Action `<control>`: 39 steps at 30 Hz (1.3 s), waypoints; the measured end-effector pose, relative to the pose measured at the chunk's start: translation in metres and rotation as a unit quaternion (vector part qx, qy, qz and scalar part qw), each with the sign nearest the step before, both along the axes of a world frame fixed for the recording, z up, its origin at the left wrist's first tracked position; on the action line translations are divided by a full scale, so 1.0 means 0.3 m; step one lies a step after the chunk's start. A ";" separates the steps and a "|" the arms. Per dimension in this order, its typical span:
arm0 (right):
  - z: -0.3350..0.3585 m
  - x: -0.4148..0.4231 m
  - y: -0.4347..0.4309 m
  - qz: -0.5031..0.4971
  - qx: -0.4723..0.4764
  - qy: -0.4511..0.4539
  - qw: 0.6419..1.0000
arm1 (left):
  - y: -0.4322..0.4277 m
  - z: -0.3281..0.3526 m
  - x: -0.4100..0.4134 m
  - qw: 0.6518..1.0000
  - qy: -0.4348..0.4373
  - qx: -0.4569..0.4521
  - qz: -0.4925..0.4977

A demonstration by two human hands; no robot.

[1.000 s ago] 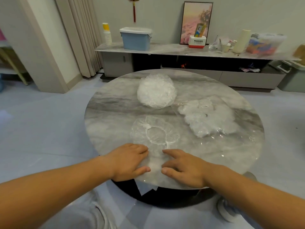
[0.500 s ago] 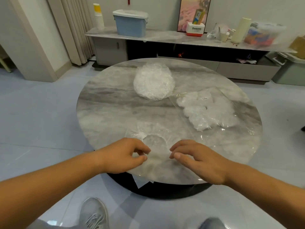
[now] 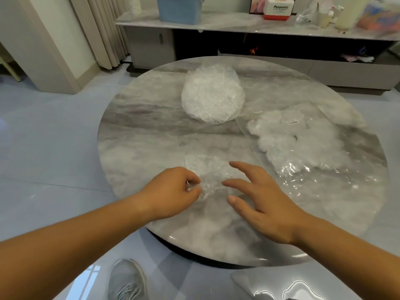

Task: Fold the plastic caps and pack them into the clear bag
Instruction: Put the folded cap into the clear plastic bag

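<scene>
Grey floor tiles (image 3: 43,148) are seen nearest, and a grey shoe (image 3: 127,280) is planted on them below the round marble tabletop (image 3: 140,131). Two bare forearms are stretched over the near rim of that tabletop. The left grip (image 3: 171,191) is closed: its fingers are curled, and the left edge of a crumpled plastic cap (image 3: 212,169) is pinched between thumb and fingertips. The right grip (image 3: 264,202) is held apart, with fingers spread and nearly straight and nothing clasped. Its fingertips are placed at the cap's right side, but whether the plastic is actually touched cannot be told. The cap itself is bunched on the tabletop between the two grips, close to the near rim.

Further back and to the right, the clear bag (image 3: 303,172) is laid flat on the tabletop. White folded caps are seen inside it, and a small white label (image 3: 293,122) is carried on its upper face. Beyond the cap in hand, toward the far rim, a rounded pile of caps (image 3: 213,95) is set just beside the bag's far corner.

Behind the tabletop, a long low shelf (image 3: 216,20) is placed against the wall. A blue box (image 3: 179,9) and a white carton (image 3: 279,9) are set on it, among other items too blurred to be named. Pale curtains (image 3: 104,29) are hung at the far left.
</scene>
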State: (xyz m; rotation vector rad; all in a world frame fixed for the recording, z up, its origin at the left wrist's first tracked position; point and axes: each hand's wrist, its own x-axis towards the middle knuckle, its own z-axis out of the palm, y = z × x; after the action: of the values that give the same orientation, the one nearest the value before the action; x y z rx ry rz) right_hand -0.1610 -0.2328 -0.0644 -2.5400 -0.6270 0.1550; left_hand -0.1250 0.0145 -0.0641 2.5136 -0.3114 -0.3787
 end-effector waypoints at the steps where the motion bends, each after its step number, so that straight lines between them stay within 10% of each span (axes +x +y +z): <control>1: 0.004 0.012 0.007 0.020 -0.003 -0.030 0.999 | -0.003 -0.008 0.007 1.000 -0.012 0.012 -0.008; 19: -0.011 0.003 -0.001 0.099 -0.117 0.078 0.985 | 0.038 -0.030 0.018 0.998 0.026 0.032 0.036; 30: 0.000 0.070 0.029 -0.040 0.120 0.039 0.991 | 0.015 -0.034 0.042 0.989 0.002 0.080 0.127; 39: -0.005 0.186 0.116 -0.141 0.234 0.261 0.926 | 0.011 -0.061 0.048 0.994 -0.009 0.069 0.079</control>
State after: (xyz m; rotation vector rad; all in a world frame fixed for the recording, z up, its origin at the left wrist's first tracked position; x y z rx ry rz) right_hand -0.1051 -0.1980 -0.0658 -1.9721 -0.0670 0.4945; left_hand -0.1107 0.0179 -0.0825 2.6563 -0.0930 -0.3246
